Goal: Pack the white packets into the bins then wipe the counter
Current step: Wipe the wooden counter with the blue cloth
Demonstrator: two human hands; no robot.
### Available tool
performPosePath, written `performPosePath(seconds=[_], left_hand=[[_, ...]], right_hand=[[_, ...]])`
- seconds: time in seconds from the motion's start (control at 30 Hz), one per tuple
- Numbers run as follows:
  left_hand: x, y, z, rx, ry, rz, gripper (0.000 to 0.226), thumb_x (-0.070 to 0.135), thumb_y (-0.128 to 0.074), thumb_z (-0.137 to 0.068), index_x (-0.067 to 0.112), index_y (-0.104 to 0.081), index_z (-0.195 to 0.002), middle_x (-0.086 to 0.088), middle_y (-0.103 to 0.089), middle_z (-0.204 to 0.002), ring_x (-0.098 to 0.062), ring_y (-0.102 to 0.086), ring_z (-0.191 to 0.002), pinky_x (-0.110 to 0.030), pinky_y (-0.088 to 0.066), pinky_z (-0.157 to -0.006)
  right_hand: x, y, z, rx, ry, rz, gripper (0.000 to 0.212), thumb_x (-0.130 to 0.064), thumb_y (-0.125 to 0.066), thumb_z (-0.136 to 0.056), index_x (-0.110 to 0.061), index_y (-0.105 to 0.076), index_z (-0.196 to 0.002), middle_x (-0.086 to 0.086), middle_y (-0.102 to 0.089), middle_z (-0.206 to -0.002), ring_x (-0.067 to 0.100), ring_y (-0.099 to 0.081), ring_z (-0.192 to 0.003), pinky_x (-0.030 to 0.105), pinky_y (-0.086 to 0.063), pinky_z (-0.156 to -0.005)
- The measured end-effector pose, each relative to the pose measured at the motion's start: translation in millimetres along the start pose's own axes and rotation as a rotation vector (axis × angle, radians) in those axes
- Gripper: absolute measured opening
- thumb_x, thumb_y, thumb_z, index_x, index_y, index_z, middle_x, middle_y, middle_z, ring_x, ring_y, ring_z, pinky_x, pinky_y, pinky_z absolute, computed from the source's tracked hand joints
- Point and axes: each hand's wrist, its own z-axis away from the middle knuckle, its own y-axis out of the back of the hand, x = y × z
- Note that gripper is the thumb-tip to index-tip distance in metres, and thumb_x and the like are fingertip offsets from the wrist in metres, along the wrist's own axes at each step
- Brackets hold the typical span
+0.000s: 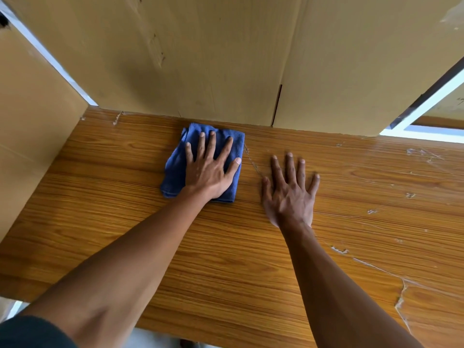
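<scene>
fingers (213, 144) of left hand (208, 172) splayed flat, pressing blue cloth (175, 167); right hand (288, 194) flat beside cloth on surface (251, 272), gripping nothing. risk: cloth snagging peeling film right of cloth.

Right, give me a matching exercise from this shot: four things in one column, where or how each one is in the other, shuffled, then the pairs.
Things:
1. left hand
2. right hand
3. blue cloth
4. cardboard box

Places or states:
A. folded, lying flat on the counter near its far edge
B. fingers spread, palm down on bare wood
C. standing along the back of the counter
D. fingers straight, pressing down on the cloth

Pairs: 1-D, 2-B, 3-A, 4-C
</scene>
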Motion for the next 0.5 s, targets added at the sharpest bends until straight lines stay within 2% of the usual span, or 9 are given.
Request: performPosePath(seconds=[0.07, 0.17, 0.3, 0.4, 0.5], left_hand=[[0.1, 0.9, -3.3, 0.03, -0.02, 0.003, 0.08, 0.076, 0.0, -0.101, 0.034, 0.005, -0.169, -0.011, 0.009, -0.177, -0.03, 0.013, -0.163, -0.061, 0.009, -0.128], [1.2, -0.3, -9.7, 0.016, -0.033, 0.044, 0.085, 0.075, 0.0, -0.101, 0.026, -0.001, -0.17, -0.005, 0.005, -0.178, -0.029, 0.008, -0.164, -0.057, 0.003, -0.13], [-1.2, -1.5, -9.7, -0.017, -0.029, -0.01, 0.087, 0.079, -0.001, -0.099, 0.028, -0.002, -0.17, -0.004, 0.006, -0.178, -0.029, 0.013, -0.163, -0.061, 0.007, -0.129], [0.8, 1.8, -10.1, -0.019, -0.011, -0.056, 0.091, 0.082, -0.001, -0.097, 0.027, 0.001, -0.17, -0.013, 0.01, -0.177, -0.03, 0.018, -0.162, -0.061, 0.012, -0.127], [-0.3, 1.9, -9.6, -0.036, -0.04, -0.013, 0.091, 0.082, -0.001, -0.097, 0.028, 0.002, -0.17, -0.01, 0.012, -0.177, -0.029, 0.013, -0.163, -0.06, 0.006, -0.129]], right_hand=[[0.2, 0.8, -0.3, -0.002, 0.002, 0.0, 0.067, -0.064, -0.001, -0.105, -0.039, 0.006, -0.167, -0.004, 0.014, -0.176, 0.025, 0.013, -0.162, 0.064, 0.001, -0.127], [0.5, 0.7, -0.1, -0.009, 0.004, 0.002, 0.067, -0.064, 0.0, -0.105, -0.039, 0.008, -0.167, -0.004, 0.016, -0.176, 0.026, 0.015, -0.162, 0.063, 0.003, -0.127], [0.0, -0.7, -1.4, -0.009, 0.003, 0.004, 0.067, -0.064, -0.001, -0.105, -0.04, 0.007, -0.167, -0.004, 0.015, -0.176, 0.025, 0.014, -0.162, 0.063, 0.003, -0.127], [0.3, 0.1, -1.1, -0.008, 0.002, 0.004, 0.067, -0.064, -0.002, -0.105, -0.04, 0.007, -0.167, -0.004, 0.015, -0.176, 0.026, 0.013, -0.162, 0.063, 0.003, -0.127], [0.4, 0.9, -0.3, -0.015, 0.007, 0.008, 0.067, -0.063, -0.002, -0.105, -0.039, 0.009, -0.167, -0.004, 0.017, -0.176, 0.026, 0.015, -0.162, 0.063, 0.003, -0.127]])
